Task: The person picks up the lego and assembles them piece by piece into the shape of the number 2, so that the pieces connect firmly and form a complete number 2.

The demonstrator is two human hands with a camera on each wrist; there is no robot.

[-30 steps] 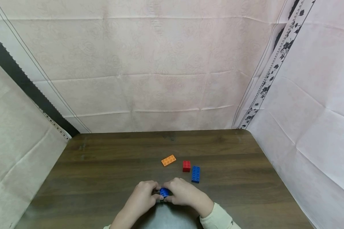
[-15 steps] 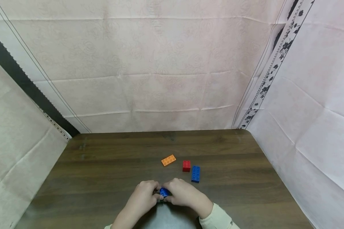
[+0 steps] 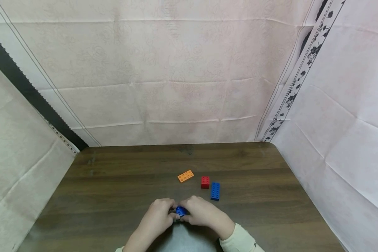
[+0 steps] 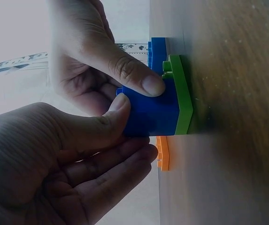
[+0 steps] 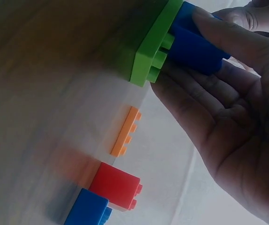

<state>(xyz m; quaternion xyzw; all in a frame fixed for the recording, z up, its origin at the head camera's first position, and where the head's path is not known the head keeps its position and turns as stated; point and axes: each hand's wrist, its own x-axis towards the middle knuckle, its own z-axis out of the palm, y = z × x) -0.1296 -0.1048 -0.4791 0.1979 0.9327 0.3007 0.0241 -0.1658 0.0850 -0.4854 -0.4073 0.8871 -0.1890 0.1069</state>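
A blue building brick (image 3: 181,211) is held between both hands near the front of the table. In the left wrist view it sits on the studded side of a flat green brick (image 4: 183,101), which extends past it and leaves some studs bare. My left hand (image 3: 157,215) pinches the blue brick from the left, thumb on its near side. From the right, my right hand (image 3: 203,211) grips the same brick, thumb pressed on its face and fingers behind. The hands cover much of the blue brick in the head view. Whether the green brick touches the table is hard to tell.
Beyond the hands lie a flat orange brick (image 3: 185,176), a red brick (image 3: 205,182) and a second blue brick (image 3: 215,191), all on the brown wooden table (image 3: 113,175). Pale cloth (image 3: 176,70) hangs behind the table and at both sides. A grey rounded shape (image 3: 186,239) is at the front edge.
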